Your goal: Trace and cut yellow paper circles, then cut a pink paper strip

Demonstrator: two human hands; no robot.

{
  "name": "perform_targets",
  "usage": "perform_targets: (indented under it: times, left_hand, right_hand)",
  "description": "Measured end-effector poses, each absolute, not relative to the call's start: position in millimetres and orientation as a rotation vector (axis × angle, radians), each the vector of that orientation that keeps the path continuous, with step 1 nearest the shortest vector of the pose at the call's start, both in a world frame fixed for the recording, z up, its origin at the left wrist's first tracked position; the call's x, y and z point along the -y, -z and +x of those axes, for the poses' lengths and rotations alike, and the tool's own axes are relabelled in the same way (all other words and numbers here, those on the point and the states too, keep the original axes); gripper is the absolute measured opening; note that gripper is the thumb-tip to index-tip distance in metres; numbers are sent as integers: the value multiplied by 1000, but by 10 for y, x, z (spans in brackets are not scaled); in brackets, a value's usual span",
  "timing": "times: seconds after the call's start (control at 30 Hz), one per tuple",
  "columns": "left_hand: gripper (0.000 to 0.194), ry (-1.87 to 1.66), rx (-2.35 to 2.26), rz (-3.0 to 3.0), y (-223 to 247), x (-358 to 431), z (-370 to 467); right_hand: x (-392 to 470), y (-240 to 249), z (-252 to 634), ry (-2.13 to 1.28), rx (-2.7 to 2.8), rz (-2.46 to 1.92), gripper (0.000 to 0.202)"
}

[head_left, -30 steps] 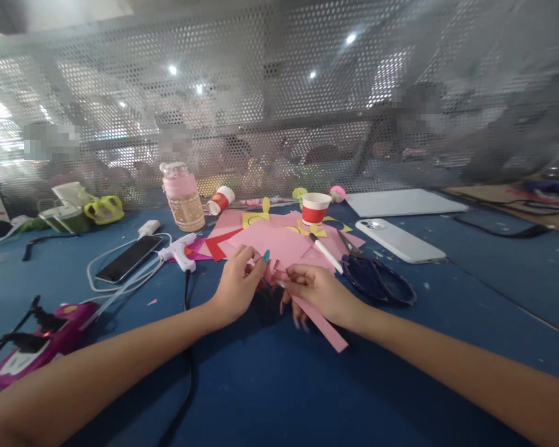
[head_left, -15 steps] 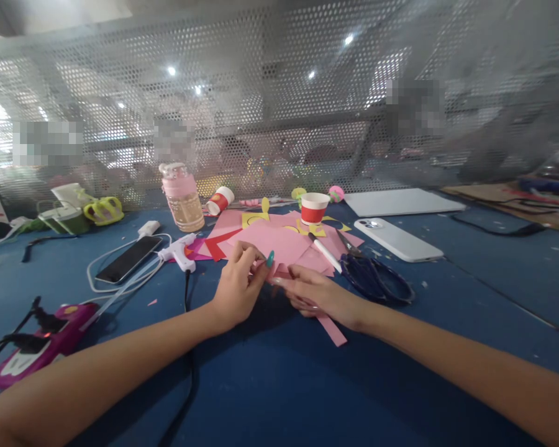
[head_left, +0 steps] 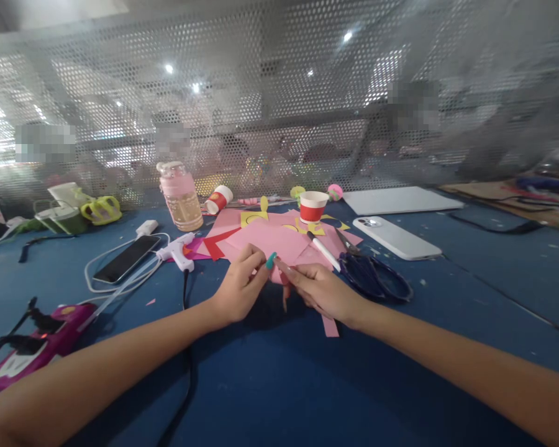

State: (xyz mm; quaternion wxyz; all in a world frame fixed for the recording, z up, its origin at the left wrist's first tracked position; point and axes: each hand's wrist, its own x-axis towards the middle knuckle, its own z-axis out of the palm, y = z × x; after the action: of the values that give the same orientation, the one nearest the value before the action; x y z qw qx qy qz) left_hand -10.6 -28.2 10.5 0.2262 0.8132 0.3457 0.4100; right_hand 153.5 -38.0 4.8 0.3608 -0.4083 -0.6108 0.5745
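Note:
Both hands meet at the middle, just in front of a pile of pink paper sheets. My left hand is closed in a pinch, its thumb with a teal nail on a pink paper strip. My right hand pinches the same strip from the other side, fingertips touching or nearly touching the left thumb. The strip's free end hangs out below my right hand. Its middle part is hidden by the fingers.
Blue-handled scissors and a white marker lie right of the hands. A glue gun, black phone and purple power strip are left. Behind stand a paper cup and a bottle. A white phone lies right.
My right hand's fingertips have risen slightly toward the left thumb, and one lower finger has extended. The strip's free end has swung left and hangs straighter.

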Motion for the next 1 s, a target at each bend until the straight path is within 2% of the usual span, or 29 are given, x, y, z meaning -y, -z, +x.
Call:
perform_targets:
  times: [0.23,0.47,0.73,1.0]
  left_hand:
    - [32,-1070,-805,1957,-73,256,-96]
    - [25,-1151,-913,2041,-105,274,-95]
    - [32,-1116,-884,2044,-112,274,-88]
    - [41,-1018,-824,2078,-105,270,-111]
  right_hand:
    - [402,-46,1549,-1701,1461,-937,48]
    - [420,-102,1554,-1592,1396,-1030,49]
    - [419,-53,1589,-1309,1560,-1050,47]
    - [450,-68,1556,-1320,1553,-1059,45]
